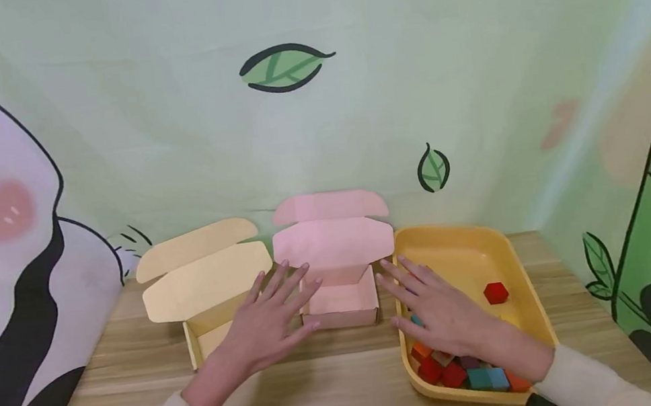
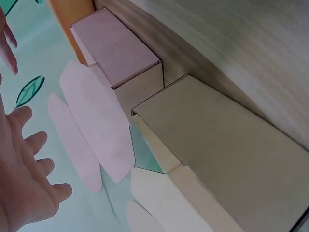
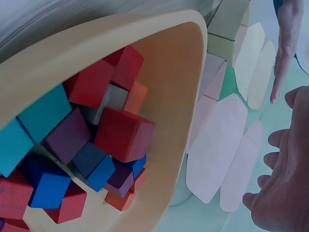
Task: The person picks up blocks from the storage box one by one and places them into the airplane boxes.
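Observation:
With fingers spread and nothing in it, my left hand (image 1: 267, 322) hovers in front of a cream cardboard box (image 1: 207, 282) and overlaps a pink cardboard box (image 1: 333, 242) in the head view. Both boxes stand with their lids raised. My right hand (image 1: 442, 307), fingers likewise spread, is held over the left side of a yellow tray (image 1: 457, 233). Coloured blocks lie in that tray, among them a red block (image 3: 124, 134), a teal block (image 3: 44, 113) and a purple block (image 3: 67, 135). My right hand and forearm hide part of the pile in the head view.
A lone red block (image 1: 496, 292) lies at the tray's right side. Behind the wooden table (image 1: 324, 393) hangs a pale green cloth (image 1: 180, 112) printed with leaves and a panda. A dark band (image 1: 542, 405) is on my right wrist.

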Demonstrator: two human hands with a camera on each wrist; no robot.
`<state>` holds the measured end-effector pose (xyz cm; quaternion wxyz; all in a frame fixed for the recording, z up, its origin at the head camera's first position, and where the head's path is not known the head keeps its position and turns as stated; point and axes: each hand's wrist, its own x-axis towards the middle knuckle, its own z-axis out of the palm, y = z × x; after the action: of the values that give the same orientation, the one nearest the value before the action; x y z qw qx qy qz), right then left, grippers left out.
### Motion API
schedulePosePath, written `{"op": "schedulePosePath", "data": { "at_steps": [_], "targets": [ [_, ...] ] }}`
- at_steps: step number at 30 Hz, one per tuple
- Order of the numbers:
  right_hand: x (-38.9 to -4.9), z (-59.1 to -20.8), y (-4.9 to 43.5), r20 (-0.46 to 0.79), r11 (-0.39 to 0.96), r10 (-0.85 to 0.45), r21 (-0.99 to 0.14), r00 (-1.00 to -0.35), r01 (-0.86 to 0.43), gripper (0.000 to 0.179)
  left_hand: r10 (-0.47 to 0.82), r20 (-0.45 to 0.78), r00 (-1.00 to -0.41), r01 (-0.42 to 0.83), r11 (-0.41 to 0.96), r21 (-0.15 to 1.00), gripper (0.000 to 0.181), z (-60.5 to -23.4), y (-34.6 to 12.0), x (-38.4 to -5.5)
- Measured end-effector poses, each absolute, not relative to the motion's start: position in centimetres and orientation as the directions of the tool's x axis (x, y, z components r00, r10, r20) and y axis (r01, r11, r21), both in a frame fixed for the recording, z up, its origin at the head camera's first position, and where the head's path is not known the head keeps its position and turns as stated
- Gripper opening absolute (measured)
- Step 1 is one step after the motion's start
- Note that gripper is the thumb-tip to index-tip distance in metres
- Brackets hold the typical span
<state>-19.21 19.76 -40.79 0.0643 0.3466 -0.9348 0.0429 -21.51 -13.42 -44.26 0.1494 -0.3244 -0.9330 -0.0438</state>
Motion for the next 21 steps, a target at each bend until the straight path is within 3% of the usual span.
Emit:
{"op": "schedulePosePath", "data": {
  "at_steps": [15,21],
  "targets": [
    [-18.9,-40.7,19.6,0.163,0.74,-0.659,-0.029,-0.734,-0.672,0.071,0.589,0.292,-0.754,0.611,0.791,-0.019,0.067,-43.9,-13.3,-21.5],
    [-19.1,-40.7,20.8,0.127,0.77,-0.627,-0.046,-0.769,-0.636,0.071,0.593,0.303,-0.746,0.625,0.78,0.013,0.066,-43.7,-12.7,-21.5]
  ]
}}
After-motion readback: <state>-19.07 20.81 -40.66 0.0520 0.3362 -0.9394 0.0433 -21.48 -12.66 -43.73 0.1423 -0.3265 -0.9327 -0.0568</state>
